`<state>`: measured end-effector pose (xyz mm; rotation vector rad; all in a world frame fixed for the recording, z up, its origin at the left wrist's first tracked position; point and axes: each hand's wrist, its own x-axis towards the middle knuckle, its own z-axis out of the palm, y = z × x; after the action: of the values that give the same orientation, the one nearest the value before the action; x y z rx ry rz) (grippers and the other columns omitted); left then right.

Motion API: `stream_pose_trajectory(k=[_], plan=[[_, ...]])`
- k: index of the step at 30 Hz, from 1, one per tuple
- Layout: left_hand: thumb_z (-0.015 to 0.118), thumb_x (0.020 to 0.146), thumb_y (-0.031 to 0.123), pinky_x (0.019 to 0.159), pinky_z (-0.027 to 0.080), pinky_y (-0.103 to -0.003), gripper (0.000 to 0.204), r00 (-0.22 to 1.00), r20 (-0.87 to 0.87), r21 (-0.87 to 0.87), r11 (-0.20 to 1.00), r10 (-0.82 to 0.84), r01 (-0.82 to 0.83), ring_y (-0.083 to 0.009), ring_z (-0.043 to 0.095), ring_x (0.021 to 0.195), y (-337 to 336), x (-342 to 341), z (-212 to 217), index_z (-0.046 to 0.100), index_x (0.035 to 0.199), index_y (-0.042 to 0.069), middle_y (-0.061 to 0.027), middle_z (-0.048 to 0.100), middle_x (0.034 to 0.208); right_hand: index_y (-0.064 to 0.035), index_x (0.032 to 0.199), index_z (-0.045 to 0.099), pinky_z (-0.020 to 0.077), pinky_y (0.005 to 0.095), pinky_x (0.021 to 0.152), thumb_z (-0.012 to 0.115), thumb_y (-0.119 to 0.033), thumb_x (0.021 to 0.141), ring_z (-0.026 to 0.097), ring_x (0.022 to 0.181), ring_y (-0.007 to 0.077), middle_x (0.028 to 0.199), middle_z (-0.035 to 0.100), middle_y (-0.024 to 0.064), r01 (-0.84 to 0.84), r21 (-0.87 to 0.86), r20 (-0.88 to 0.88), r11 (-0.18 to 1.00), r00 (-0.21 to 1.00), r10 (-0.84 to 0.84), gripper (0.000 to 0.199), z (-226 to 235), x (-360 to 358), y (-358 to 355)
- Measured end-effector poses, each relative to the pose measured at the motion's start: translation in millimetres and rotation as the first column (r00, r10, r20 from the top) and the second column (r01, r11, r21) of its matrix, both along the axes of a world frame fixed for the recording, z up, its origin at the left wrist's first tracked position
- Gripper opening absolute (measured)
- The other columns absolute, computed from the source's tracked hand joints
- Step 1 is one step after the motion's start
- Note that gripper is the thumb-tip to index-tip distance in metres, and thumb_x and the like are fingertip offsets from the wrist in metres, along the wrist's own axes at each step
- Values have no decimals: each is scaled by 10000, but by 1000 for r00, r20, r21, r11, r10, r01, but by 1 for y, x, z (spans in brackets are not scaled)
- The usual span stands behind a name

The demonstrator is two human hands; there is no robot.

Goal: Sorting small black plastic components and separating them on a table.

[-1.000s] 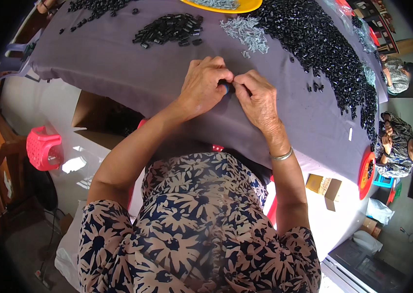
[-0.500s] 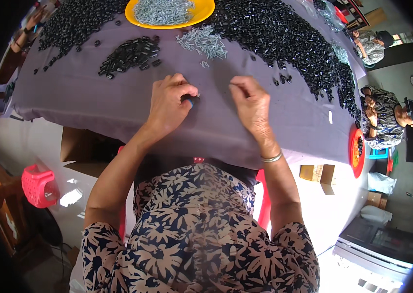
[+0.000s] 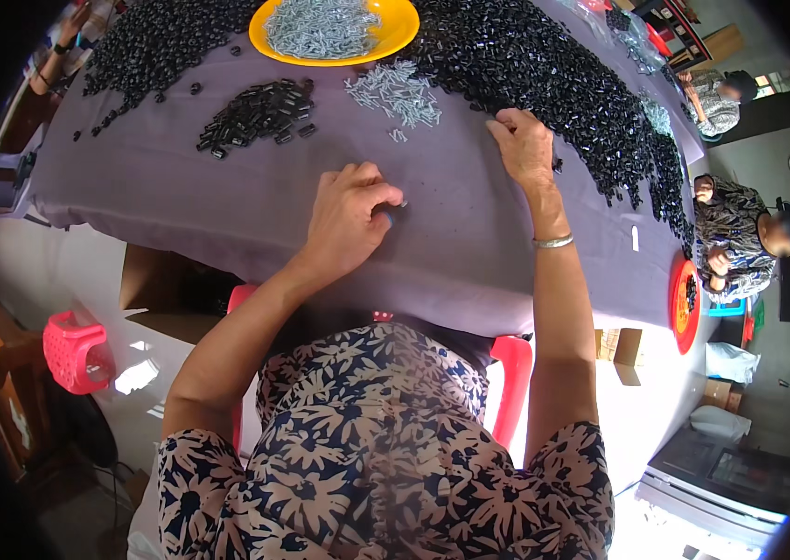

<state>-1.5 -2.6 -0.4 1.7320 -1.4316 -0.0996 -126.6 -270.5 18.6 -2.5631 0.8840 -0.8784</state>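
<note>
My left hand (image 3: 350,217) rests on the purple tablecloth (image 3: 227,205), fingers curled around a small black part that barely shows at its fingertips. My right hand (image 3: 524,147) reaches forward to the edge of a large heap of small black parts (image 3: 563,75), fingers bent down onto it; whether it holds one is hidden. A silver bangle sits on that wrist. A small pile of silver metal pins (image 3: 397,93) lies between the hands and a yellow plate (image 3: 399,33) filled with more pins. A separate cluster of black pieces (image 3: 259,114) lies to the left.
Another heap of black parts (image 3: 157,42) covers the far left of the table. A person in patterned clothes (image 3: 735,233) sits at the right beside an orange dish (image 3: 682,303). A pink stool (image 3: 73,350) and a cardboard box (image 3: 157,285) stand below the table edge.
My hands were together near the table's front; now they have parted. The right hand has stretched out to the big black heap, and the left stays back with a black part.
</note>
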Motion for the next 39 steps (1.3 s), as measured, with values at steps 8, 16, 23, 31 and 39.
stream_pose_trajectory(k=[8,16,23,31,39], plan=[[590,670,-69,826,379,-358,284,1000,14,-24,1000,13,-13,-204,553,880,0,-1,-4,675,880,103,-2,570,871,-28,819,681,527,339,656,759,-105,722,655,676,247,792,679,123,-145,165,-224,976,958,181,147,25,-6,11],[589,673,-67,820,373,-359,287,1000,8,-19,1000,3,-2,-199,552,858,-3,2,-1,676,887,104,1,577,869,-5,1021,643,518,213,752,677,52,798,606,802,73,900,669,27,-255,465,61,848,964,257,233,10,-31,41],[595,670,-63,838,370,-358,288,999,33,-32,999,10,-9,-192,553,873,0,2,-2,675,889,105,2,565,860,-4,1076,652,511,213,789,693,36,805,605,840,77,964,662,29,-323,482,94,815,943,318,277,10,-38,37],[596,669,-67,843,368,-351,301,1000,20,-19,1000,-1,1,-186,551,883,-2,1,-3,679,898,108,7,566,862,-41,970,699,492,255,653,746,-14,735,573,684,109,811,620,19,-306,333,-30,892,942,334,241,17,-28,44],[593,674,-59,839,374,-353,293,1000,26,-2,1000,2,-2,-195,553,886,2,0,-4,677,901,106,5,590,891,-7,903,661,496,265,642,713,-19,772,602,685,137,772,606,53,-379,197,-135,904,903,408,141,26,-25,48]])
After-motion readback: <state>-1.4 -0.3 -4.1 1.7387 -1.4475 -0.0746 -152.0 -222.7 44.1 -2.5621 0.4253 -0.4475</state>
